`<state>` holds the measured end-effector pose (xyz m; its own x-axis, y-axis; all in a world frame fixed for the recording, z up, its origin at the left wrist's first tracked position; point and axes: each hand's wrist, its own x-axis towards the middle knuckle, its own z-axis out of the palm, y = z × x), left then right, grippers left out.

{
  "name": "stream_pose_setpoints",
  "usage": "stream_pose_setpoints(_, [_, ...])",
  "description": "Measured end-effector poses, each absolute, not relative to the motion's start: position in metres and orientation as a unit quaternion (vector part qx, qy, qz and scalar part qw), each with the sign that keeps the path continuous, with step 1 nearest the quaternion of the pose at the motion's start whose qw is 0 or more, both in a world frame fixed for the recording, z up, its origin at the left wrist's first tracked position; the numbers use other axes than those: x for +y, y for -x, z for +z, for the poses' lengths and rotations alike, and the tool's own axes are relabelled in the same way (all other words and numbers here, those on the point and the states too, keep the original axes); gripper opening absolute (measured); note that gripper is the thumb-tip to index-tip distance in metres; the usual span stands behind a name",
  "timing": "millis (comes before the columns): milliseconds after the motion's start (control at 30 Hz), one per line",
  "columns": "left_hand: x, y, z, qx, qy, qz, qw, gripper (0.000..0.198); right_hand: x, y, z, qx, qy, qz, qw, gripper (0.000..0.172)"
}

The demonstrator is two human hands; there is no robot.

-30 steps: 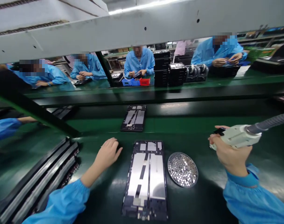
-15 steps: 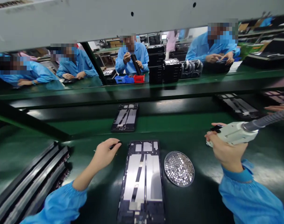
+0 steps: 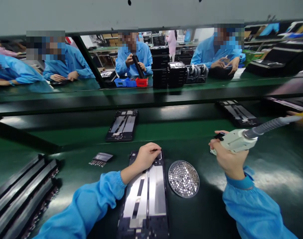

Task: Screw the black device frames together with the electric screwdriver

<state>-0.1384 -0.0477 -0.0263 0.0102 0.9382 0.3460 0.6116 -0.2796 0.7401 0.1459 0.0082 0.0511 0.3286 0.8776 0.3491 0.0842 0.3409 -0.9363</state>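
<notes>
My left hand (image 3: pixel 148 156) is over the top end of an opened tablet (image 3: pixel 157 196), its thumb and fingers pinched together. Whatever lies between those fingertips is hidden. The tablet lies flat, with silvery battery panels and a dark ribbon cable exposed. In my right hand (image 3: pixel 229 159) is a pale electric screwdriver (image 3: pixel 237 141) with a grey ribbed cable sleeve, held off to the right of the tablet. Between that hand and the tablet sits a round dish (image 3: pixel 183 179) of small shiny screws. A small bunch of thin black strips (image 3: pixel 101 159) lies left of the tablet.
Long dark strips (image 3: pixel 24 189) lie at the left. Other opened tablets (image 3: pixel 123 126) rest farther back, one more (image 3: pixel 237 113) at the right. A green post (image 3: pixel 22 136) slants at the left. Co-workers in blue sit beyond the raised ledge (image 3: pixel 141 99), near stacked black trays (image 3: pixel 160 66).
My left hand, which pinched a small black part beside the tablet, has moved right onto its top end, uncovering the black strips. My right hand keeps the screwdriver. The view has shifted slightly.
</notes>
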Motion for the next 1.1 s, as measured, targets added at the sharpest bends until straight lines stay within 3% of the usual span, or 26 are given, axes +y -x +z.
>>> stream_pose_setpoints(300, [-0.041,0.136,-0.039,0.536,-0.741,0.388,0.112,0.009,0.007,-0.144,0.050,-0.489,0.491,0.311,0.650,0.026])
stream_pose_setpoints(667, [-0.045,0.131,-0.047,0.497,-0.814,0.301,0.002,0.023,0.008,-0.142,0.047,-0.503,0.495,0.298,0.643,0.025])
stream_pose_setpoints(1100, [-0.070,0.161,-0.020,0.430,-0.874,0.224,0.004,0.033,0.008,-0.142,0.046,-0.505,0.496,0.293,0.643,0.024])
